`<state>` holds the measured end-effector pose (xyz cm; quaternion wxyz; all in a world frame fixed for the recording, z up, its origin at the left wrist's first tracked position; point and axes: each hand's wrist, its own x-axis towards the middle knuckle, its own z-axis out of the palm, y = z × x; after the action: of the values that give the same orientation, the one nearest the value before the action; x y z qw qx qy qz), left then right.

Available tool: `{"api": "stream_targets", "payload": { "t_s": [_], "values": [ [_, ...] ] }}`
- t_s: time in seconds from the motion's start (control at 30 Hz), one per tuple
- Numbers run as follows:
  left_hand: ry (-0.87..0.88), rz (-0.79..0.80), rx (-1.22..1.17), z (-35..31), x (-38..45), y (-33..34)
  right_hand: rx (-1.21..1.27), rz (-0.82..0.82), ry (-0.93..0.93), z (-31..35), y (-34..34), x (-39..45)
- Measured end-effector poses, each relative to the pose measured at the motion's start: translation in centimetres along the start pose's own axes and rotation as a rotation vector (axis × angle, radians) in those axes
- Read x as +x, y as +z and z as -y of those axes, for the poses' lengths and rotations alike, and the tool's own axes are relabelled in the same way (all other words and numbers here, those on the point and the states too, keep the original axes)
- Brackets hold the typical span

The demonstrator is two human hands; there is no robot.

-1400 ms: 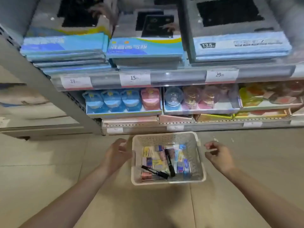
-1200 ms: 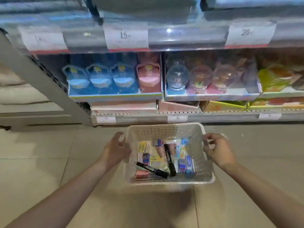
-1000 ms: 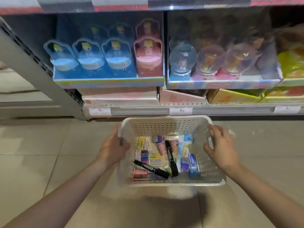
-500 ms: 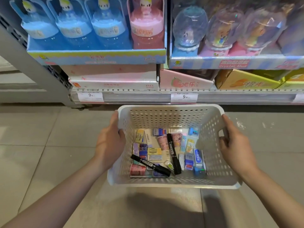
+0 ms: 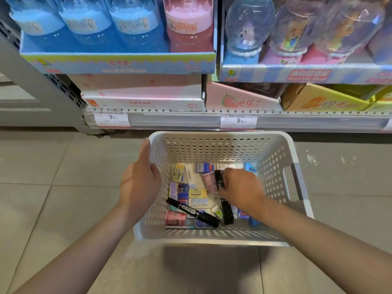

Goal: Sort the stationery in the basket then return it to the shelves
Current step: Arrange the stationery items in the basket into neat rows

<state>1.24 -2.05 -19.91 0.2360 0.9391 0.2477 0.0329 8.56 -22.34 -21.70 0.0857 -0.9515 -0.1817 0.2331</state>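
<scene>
A white perforated basket (image 5: pixel 214 148) stands on the tiled floor in front of the bottom shelf. Inside lie several small erasers and correction-tape packs (image 5: pixel 197 193), a pink eraser (image 5: pixel 175 217) and two black markers. My left hand (image 5: pixel 137 184) grips the basket's left wall, thumb inside and fingers outside. My right hand (image 5: pixel 239 188) is down inside the basket, its fingers curled round the upper end of the upright black marker (image 5: pixel 227 212). The other black marker (image 5: pixel 193 212) lies diagonally at the front left of the basket floor.
The bottom shelf rail (image 5: pixel 174 119) with 9.90 price tags runs just behind the basket. Above it sit a pink-and-white box (image 5: pixel 140 100), a pink triangular box (image 5: pixel 239 99), an orange box (image 5: pixel 322 100) and trays of blue and pink toy jars (image 5: pixel 118 62). Grey floor tiles (image 5: pixel 63 187) surround the basket.
The view has closed in on the basket. My right hand left the basket's right handle, reached inside and closed on a black marker. My left hand stays on the left wall.
</scene>
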Motion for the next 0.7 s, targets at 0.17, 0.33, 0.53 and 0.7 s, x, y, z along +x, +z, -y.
{"api": "stream_targets", "payload": {
  "t_s": [0.17,0.33,0.53,0.7],
  "values": [
    [-0.018,0.001,-0.04,0.1,0.0,0.0,-0.12,0.119,0.051,0.8,2.5,1.9],
    [-0.02,0.024,-0.06,0.2,0.1,0.0,-0.233,0.133,0.044,1.3,4.0,2.7],
    [-0.032,0.032,-0.076,0.0,0.0,-0.1,-0.07,0.139,0.069,0.5,2.0,2.6],
    [-0.046,0.031,-0.082,-0.1,0.0,-0.3,-0.061,0.149,-0.171,0.5,0.1,3.6]
  ]
}}
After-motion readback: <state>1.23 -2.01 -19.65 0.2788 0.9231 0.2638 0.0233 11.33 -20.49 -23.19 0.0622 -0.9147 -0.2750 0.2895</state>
